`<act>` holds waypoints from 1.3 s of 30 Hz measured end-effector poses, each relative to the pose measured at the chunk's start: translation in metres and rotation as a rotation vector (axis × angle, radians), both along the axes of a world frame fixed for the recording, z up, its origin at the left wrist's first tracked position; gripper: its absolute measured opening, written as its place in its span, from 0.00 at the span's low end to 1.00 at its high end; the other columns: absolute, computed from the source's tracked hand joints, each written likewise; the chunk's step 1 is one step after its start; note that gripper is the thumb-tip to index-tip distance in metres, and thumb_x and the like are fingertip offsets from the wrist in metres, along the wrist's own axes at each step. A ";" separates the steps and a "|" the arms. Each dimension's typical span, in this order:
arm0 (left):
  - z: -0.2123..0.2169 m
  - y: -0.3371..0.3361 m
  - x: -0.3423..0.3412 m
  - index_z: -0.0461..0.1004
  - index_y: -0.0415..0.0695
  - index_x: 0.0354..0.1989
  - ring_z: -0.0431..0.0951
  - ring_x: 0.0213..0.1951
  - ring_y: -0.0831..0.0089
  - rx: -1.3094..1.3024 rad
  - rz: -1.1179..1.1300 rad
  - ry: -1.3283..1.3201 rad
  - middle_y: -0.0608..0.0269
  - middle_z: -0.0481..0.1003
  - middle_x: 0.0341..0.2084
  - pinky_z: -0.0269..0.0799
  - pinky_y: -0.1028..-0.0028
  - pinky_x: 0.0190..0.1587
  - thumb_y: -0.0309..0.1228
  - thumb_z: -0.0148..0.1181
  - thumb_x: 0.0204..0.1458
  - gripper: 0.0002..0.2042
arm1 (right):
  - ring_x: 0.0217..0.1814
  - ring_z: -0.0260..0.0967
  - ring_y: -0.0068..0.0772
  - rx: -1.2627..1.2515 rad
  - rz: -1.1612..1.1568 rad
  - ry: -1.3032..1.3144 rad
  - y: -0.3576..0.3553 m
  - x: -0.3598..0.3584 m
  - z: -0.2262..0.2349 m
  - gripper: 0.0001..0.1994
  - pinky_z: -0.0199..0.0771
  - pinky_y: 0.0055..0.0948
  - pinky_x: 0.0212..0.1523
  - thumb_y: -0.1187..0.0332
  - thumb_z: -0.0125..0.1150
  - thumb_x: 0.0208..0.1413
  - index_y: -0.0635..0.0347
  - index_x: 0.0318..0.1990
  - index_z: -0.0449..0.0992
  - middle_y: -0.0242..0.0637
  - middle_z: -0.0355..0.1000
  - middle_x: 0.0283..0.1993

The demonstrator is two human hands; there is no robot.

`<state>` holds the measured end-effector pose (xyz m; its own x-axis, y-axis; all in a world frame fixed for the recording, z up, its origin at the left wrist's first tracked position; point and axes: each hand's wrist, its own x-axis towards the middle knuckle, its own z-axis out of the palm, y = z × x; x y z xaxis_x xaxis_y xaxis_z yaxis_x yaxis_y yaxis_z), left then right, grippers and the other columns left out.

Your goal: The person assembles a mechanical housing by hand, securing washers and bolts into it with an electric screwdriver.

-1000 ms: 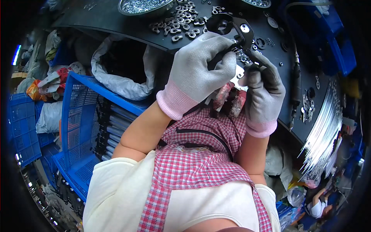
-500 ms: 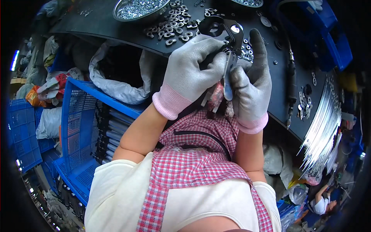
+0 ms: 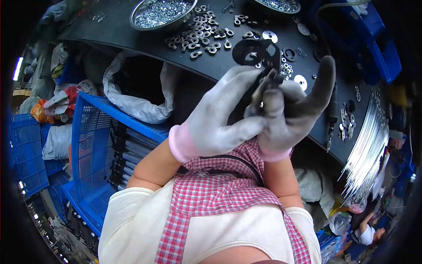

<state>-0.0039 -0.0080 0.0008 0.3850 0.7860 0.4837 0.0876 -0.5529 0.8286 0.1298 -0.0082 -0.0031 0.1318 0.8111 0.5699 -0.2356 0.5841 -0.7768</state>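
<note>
Fingers of both gloved hands closed on small dark metal part (image 3: 263, 86), held above black workbench (image 3: 132, 31). We noted left hand (image 3: 220, 119) and right hand (image 3: 292, 119) pressed together. We judged assembly step underway; next move calls for steady grip.

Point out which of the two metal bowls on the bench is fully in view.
The metal bowl on the left, heaped with small silvery nuts or washers, shows almost its whole rim. The right bowl is cut off by the picture's top edge, only its near rim showing.
</note>
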 end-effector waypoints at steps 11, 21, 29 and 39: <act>-0.019 -0.039 -0.054 0.55 0.39 0.58 0.67 0.20 0.86 -0.470 0.396 -0.306 0.58 0.68 0.46 0.60 0.88 0.19 0.34 0.46 0.62 0.20 | 0.36 0.74 0.43 0.027 -0.469 -0.885 0.141 0.061 -0.033 0.17 0.72 0.33 0.40 0.62 0.54 0.56 0.53 0.53 0.70 0.42 0.75 0.33; -0.021 -0.003 -0.075 0.59 0.37 0.56 0.77 0.44 0.54 0.093 0.509 0.516 0.48 0.69 0.49 0.73 0.66 0.46 0.25 0.60 0.47 0.26 | 0.37 0.73 0.41 -0.336 -0.051 -1.022 0.176 0.049 -0.036 0.09 0.72 0.30 0.43 0.68 0.63 0.50 0.60 0.37 0.79 0.42 0.76 0.37; -0.014 0.021 -0.037 0.46 0.38 0.61 0.75 0.46 0.49 0.364 0.166 0.451 0.45 0.66 0.54 0.75 0.66 0.46 0.23 0.68 0.37 0.43 | 0.32 0.67 0.26 0.714 -0.332 -1.287 0.064 0.023 0.031 0.05 0.69 0.28 0.28 0.67 0.65 0.39 0.51 0.25 0.74 0.25 0.64 0.28; -0.009 0.023 -0.006 0.44 0.41 0.62 0.74 0.48 0.50 0.475 0.090 0.436 0.47 0.64 0.56 0.76 0.67 0.45 0.24 0.69 0.36 0.45 | 0.37 0.72 0.41 0.183 -0.277 -1.063 0.042 0.051 0.027 0.08 0.72 0.35 0.32 0.69 0.64 0.44 0.55 0.33 0.75 0.34 0.71 0.37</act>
<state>-0.0097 0.0155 -0.0082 0.5671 0.5634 0.6008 0.4240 -0.8251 0.3734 0.1811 0.0337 0.0242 -0.3308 0.7215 0.6083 0.6544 0.6398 -0.4030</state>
